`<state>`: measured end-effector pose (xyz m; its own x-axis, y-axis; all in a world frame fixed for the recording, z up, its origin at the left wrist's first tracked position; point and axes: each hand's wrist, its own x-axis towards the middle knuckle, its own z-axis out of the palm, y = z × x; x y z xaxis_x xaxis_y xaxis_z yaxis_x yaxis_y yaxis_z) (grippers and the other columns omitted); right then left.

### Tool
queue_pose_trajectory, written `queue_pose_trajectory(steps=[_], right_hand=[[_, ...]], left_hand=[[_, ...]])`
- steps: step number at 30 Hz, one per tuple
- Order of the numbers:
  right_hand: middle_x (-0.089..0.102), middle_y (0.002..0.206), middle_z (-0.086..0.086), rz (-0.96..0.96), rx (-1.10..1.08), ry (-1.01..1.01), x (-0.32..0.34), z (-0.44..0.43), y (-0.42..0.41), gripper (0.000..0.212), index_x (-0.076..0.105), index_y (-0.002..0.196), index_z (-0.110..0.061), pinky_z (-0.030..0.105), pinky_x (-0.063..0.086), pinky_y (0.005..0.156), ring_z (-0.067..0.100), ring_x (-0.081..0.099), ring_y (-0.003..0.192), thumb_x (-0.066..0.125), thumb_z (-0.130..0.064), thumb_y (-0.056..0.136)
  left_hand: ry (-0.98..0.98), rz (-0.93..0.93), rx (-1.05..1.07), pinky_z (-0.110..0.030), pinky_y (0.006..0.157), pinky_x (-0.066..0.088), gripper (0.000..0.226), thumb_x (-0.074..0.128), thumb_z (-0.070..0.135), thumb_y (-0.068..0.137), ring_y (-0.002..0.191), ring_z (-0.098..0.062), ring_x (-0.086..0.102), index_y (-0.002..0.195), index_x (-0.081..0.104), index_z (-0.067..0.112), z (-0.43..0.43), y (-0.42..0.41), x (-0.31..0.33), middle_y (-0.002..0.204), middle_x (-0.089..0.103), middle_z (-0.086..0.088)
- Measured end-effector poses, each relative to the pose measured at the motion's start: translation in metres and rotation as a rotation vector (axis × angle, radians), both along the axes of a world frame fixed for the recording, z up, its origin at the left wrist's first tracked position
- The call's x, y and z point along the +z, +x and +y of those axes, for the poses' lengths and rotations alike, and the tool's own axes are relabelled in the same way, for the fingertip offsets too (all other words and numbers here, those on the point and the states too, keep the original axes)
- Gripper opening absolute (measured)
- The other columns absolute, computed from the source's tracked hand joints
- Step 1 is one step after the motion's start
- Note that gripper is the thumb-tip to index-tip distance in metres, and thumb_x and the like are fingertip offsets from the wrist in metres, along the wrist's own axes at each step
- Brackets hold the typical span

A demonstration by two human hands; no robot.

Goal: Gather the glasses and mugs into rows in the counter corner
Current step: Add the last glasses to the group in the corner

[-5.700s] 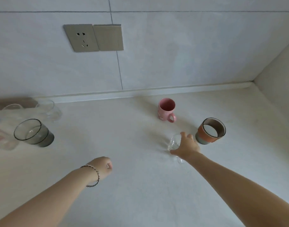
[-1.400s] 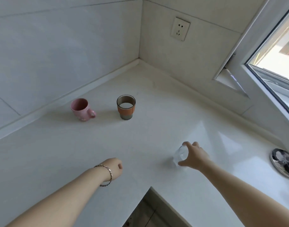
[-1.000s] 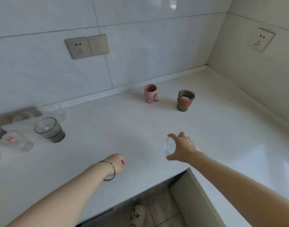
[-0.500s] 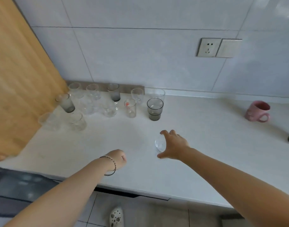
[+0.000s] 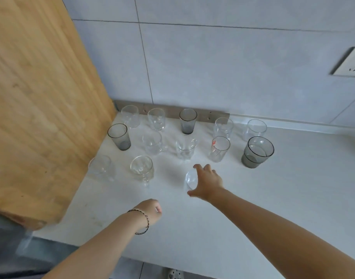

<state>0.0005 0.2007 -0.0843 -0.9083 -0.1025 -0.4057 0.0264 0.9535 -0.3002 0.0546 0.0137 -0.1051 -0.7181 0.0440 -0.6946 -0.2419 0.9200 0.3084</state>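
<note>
The right hand (image 5: 207,183) grips a clear glass (image 5: 191,181) above the tabletop (image 5: 293,198), near the rows of glasses (image 5: 184,135); the left hand (image 5: 151,211) is fisted, empty.

glasses are standing upright in rows on the white counter (image 5: 293,198) by the wooden panel corner: five along the wall, among them a smoky ribbed glass (image 5: 187,121); in front of them a smoky tumbler (image 5: 119,136), two clear glasses, a clear glass with red print (image 5: 218,148) and a wide smoky glass (image 5: 257,152); nearest, two clear glasses. a small clear glass (image 5: 190,180) is sitting in the right hand (image 5: 207,183), tilted, its mouth facing left.
</note>
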Motion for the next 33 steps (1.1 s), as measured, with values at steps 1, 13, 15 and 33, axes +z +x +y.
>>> queue_pose_trajectory(steps=[1,13,15,33], right_hand=[[0.041,0.131,0.007,0.000,-0.008,0.006,-0.004,-0.009,-0.006,0.088,0.027,0.142,-0.024,0.033,0.045,0.093,0.027,0.048,0.117,0.075,-0.039,0.070],[0.031,0.140,0.006,0.066,-0.048,-0.114,-0.031,-0.046,-0.028,0.091,0.016,0.148,-0.020,0.035,0.046,0.095,0.024,0.039,0.127,0.072,-0.037,0.078],[0.027,0.142,0.006,0.053,-0.051,-0.138,-0.032,-0.032,-0.019,0.090,0.013,0.150,-0.017,0.035,0.047,0.095,0.023,0.036,0.130,0.070,-0.033,0.082],[0.052,0.137,0.002,-0.377,-0.400,0.052,-0.011,0.346,0.070,0.046,0.045,0.136,-0.018,0.030,0.037,0.104,0.019,0.045,0.129,0.051,-0.033,0.092]], left_hand=[[0.011,-0.006,-0.003,-0.023,0.086,0.041,0.017,0.040,0.015,0.091,0.107,-0.020,0.056,0.094,0.055,0.021,-0.004,-0.004,-0.004,0.121,0.059,-0.003],[0.073,-0.010,-0.069,-0.021,0.077,0.037,0.011,0.042,0.020,0.090,0.087,-0.014,0.047,0.083,0.047,0.027,-0.020,-0.027,-0.031,0.110,0.057,-0.003],[0.058,-0.022,-0.111,-0.021,0.078,0.038,0.011,0.041,0.019,0.090,0.088,-0.015,0.048,0.083,0.047,0.026,-0.011,-0.028,-0.032,0.107,0.056,-0.002],[0.067,0.002,-0.567,-0.029,0.096,0.045,0.021,0.043,0.021,0.090,0.099,-0.018,0.055,0.101,0.060,0.019,0.293,-0.063,0.002,0.122,0.061,-0.002]])
